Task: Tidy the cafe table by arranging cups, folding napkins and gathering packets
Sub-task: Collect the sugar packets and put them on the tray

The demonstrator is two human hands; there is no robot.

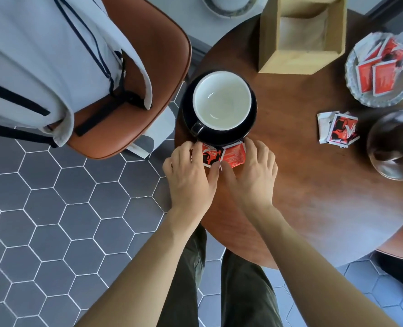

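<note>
Round wooden counter (313,197), and on its near edge a black saucer (219,135) carrying an empty white cup (221,100). Just below the saucer, both hands work two red packets (221,155) lying flat, side by side. Left hand (191,173) presses fingertips on the left packet; right hand (252,171) pins the other, fingers spread and fairly straight, not yet curled round anything. Best bet, I'd say: slide them together, overlap, pinch as one stack, then carry to the glass dish (382,95) holding more packets. Another loose pile (337,129) waits mid-counter.
</note>
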